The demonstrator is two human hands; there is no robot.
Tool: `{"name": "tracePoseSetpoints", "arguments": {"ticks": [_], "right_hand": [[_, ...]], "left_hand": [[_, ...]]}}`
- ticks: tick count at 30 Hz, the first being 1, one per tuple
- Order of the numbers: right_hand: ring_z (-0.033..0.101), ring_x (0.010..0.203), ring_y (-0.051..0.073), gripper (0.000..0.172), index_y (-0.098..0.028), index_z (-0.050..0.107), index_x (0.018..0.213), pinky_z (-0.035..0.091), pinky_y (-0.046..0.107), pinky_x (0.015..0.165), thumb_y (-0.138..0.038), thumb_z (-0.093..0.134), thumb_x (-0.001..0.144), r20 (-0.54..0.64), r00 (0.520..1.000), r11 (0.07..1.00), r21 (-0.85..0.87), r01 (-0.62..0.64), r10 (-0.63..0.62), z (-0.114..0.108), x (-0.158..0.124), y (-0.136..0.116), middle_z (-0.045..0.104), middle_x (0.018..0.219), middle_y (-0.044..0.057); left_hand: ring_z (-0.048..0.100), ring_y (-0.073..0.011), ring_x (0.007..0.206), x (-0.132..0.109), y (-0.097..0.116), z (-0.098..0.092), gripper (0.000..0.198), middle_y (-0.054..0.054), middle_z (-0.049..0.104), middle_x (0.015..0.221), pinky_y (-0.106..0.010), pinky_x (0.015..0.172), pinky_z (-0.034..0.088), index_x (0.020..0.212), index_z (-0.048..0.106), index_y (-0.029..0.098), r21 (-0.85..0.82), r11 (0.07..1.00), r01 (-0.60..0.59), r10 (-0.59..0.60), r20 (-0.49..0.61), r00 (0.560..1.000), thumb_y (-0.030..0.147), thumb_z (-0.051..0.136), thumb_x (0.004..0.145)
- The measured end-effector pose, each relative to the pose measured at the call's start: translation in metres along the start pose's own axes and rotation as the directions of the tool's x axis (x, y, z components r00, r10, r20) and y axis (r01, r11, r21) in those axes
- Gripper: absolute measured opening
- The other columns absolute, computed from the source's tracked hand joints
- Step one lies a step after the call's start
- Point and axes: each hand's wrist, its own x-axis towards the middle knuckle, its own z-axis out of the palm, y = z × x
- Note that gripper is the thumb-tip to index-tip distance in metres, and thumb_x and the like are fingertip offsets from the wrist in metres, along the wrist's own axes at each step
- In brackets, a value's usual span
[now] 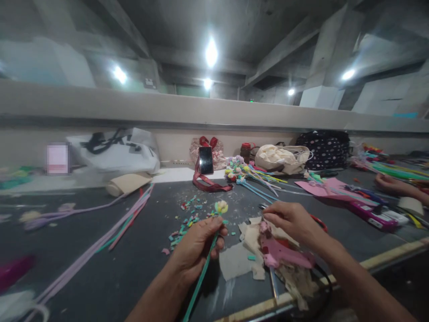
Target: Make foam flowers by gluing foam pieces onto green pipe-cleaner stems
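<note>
My left hand (197,246) is closed around a green stem (201,279) that carries a small pale yellow flower head (221,206) at its top. My right hand (290,220) hovers just to the right with its fingers pinched together; what they hold is too small to make out. Below my right hand a pink glue gun (284,254) lies on crumpled paper scraps (250,241). Small coloured offcuts (186,219) are scattered on the dark table (110,273) ahead of my left hand.
Long pink and green stems (127,219) lie at the left. A phone (205,160) leans on a red strap, beside finished flowers (241,172), bags (281,158) and a white bag (117,152). Another person's hand (390,183) rests at the far right.
</note>
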Motion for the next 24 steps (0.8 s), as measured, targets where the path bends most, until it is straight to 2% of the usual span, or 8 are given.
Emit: {"name": "tracePoseSetpoints", "arguments": {"ticks": [3, 7, 12, 16, 19, 24], "right_hand": [[0.053, 0.058, 0.013, 0.017, -0.019, 0.061, 0.070, 0.034, 0.021, 0.052, -0.027, 0.047, 0.074, 0.085, 0.994, 0.987, -0.152, -0.049, 0.062, -0.011, -0.023, 0.005, 0.061, 0.064, 0.000], [0.053, 0.058, 0.013, 0.009, -0.021, 0.060, 0.071, 0.032, 0.021, 0.052, -0.027, 0.058, 0.065, 0.222, 0.974, 0.950, -0.311, 0.023, 0.050, -0.010, -0.043, 0.009, 0.060, 0.067, -0.001], [0.052, 0.060, 0.015, 0.009, -0.021, 0.058, 0.071, 0.027, 0.023, 0.051, -0.023, 0.058, 0.062, 0.194, 0.981, 0.863, -0.500, 0.071, 0.031, -0.001, -0.052, 0.013, 0.058, 0.068, 0.001], [0.053, 0.060, 0.017, 0.012, -0.022, 0.057, 0.076, 0.025, 0.024, 0.049, -0.029, 0.054, 0.068, 0.193, 0.981, 0.870, -0.488, 0.074, 0.025, 0.002, -0.056, 0.015, 0.059, 0.069, 0.002], [0.054, 0.062, 0.018, 0.014, -0.022, 0.058, 0.079, 0.025, 0.024, 0.049, -0.024, 0.056, 0.066, 0.195, 0.980, 0.883, -0.466, 0.054, 0.044, 0.003, -0.056, 0.015, 0.061, 0.070, 0.002], [0.053, 0.064, 0.016, 0.015, -0.023, 0.059, 0.085, 0.032, 0.023, 0.055, -0.024, 0.051, 0.073, 0.197, 0.980, 0.969, -0.248, 0.015, 0.035, -0.009, -0.056, 0.018, 0.061, 0.073, 0.002]], "left_hand": [[0.047, -0.0040, 0.037, -0.001, -0.003, 0.002, 0.013, 0.000, 0.055, 0.055, -0.011, 0.029, 0.032, 0.061, 0.053, 0.012, 0.032, 0.999, 0.012, -0.011, -0.002, 1.000, 0.022, 0.059, 0.067], [0.055, -0.0071, 0.046, -0.001, -0.003, 0.015, 0.013, 0.000, 0.057, 0.057, -0.011, 0.031, 0.035, 0.062, 0.053, 0.014, 0.057, 0.998, 0.039, -0.039, 0.000, 0.999, 0.023, 0.059, 0.067], [0.060, -0.0111, 0.059, 0.011, -0.007, 0.036, 0.015, -0.001, 0.059, 0.063, -0.013, 0.039, 0.040, 0.064, 0.054, 0.013, 0.105, 0.994, 0.039, -0.048, 0.087, 0.995, 0.028, 0.057, 0.068], [0.061, -0.0127, 0.060, 0.026, -0.018, 0.040, 0.018, -0.002, 0.060, 0.065, -0.015, 0.041, 0.040, 0.064, 0.052, 0.014, 0.197, 0.980, 0.024, -0.039, 0.075, 0.996, 0.031, 0.055, 0.068], [0.060, -0.0136, 0.060, 0.034, -0.028, 0.041, 0.020, -0.004, 0.061, 0.066, -0.016, 0.041, 0.040, 0.062, 0.051, 0.014, 0.345, 0.938, 0.023, -0.034, 0.024, 0.999, 0.033, 0.055, 0.067], [0.056, -0.0124, 0.051, 0.041, -0.042, 0.043, 0.020, -0.004, 0.062, 0.059, -0.018, 0.038, 0.038, 0.060, 0.050, 0.014, 0.463, 0.886, 0.010, -0.007, -0.009, 1.000, 0.032, 0.057, 0.064]]}}
